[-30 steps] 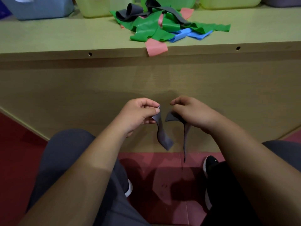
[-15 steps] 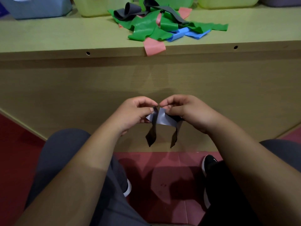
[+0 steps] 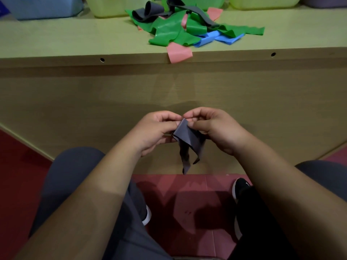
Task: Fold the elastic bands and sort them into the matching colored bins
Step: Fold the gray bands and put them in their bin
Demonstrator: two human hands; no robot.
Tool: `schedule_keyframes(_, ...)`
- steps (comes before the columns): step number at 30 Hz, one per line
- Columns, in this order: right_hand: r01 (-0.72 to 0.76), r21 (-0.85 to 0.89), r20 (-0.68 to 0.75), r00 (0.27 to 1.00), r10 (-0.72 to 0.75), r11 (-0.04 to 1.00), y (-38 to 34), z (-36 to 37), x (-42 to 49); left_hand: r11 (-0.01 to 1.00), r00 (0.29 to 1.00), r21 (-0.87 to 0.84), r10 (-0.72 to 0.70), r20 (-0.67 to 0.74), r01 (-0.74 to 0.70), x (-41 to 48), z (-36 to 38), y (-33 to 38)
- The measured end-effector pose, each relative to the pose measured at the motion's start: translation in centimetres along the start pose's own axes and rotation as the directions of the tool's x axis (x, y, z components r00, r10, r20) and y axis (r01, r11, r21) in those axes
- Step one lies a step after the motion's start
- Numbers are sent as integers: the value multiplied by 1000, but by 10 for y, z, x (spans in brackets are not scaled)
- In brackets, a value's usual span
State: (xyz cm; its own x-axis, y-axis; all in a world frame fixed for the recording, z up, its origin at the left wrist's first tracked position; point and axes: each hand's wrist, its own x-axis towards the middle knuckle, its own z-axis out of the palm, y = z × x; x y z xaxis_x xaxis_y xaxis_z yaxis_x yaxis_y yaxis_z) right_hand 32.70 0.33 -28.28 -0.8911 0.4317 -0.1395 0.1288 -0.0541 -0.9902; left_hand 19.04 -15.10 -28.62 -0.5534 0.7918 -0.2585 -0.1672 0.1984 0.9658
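A dark grey elastic band (image 3: 187,141) is pinched between the left hand (image 3: 155,132) and the right hand (image 3: 214,128), fingers and thumbs curled onto its folded upper part, with its loose ends hanging down in front of the near face of the wooden table (image 3: 56,44). On the far tabletop, right of centre, a tangled pile of bands (image 3: 169,32) in green, grey, blue and pink is seen, one pink band (image 3: 179,52) drooping over the near edge. Along the far edge, a blue bin (image 3: 43,6) and a yellow-green bin (image 3: 107,6) are partly visible.
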Motion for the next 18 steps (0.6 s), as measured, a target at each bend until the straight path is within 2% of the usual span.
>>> schedule_keyframes(5,-19,0,-18,1000,19,1000,3,2,2,999,999,-25,39,-33,-40,-1,0,2)
schedule_keyframes(18,14,-50,-65,998,-17,999,8,5,4,997,1000,-79,25,-17,-26,-2,0,0)
